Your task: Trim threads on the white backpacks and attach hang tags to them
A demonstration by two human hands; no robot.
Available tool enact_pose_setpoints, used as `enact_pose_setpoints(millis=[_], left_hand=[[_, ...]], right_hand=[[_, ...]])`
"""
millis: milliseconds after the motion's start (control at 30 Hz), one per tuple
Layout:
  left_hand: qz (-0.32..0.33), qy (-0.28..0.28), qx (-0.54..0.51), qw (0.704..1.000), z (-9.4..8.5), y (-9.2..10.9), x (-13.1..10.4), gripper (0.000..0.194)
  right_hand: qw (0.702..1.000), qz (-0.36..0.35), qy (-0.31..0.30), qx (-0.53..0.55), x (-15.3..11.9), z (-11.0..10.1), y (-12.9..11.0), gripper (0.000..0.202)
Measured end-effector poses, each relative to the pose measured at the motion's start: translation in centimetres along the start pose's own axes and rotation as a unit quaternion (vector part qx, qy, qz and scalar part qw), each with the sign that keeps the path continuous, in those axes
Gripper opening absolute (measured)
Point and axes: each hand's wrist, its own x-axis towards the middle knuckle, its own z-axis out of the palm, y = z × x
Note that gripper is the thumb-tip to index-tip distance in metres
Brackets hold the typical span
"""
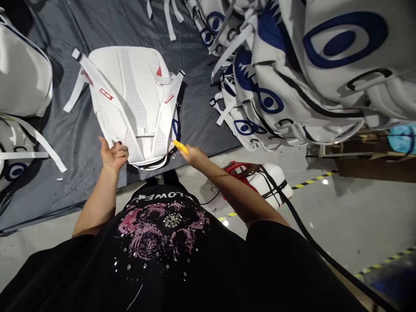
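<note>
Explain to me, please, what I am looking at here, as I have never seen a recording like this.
There is no robot: this single picture comes from a camera worn on a person's head, looking forward and down at two bare hands. A white backpack with red strap labels lies on dark grey cloth, its shoulder straps facing up. The right hand holds a slim yellow tool at the backpack's near edge; its tip is too small to identify. The left hand, loosely curled, is by the same edge. More white bags with blue eye shapes are piled to the right.

Grey floor (320,212) (glossy) bears yellow-black tape (315,180).
</note>
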Motion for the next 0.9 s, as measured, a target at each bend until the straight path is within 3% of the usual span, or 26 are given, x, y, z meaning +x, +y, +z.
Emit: enact_pose_setpoints(millis=[100,533,900], left_hand=[[0.006,-0.006,0.01,1.0,-0.1,0.3,-0.1,0.066],[-0.016,-0.008,0.033,0.999,-0.4,1.3,1.4,0.07],[-0.013,0.007,0.057,0.998,0.7,-0.1,1.6,0.074]], right_hand=[[0.999,-0.005,0.028,0.034,-0.6,-0.1,0.5,0.044],[0.994,0.017,0.039,0.096,-1.8,1.4,-0.3,0.044],[0.992,0.09,0.014,0.091,-2.8,2.7,-1.1,0.037]])
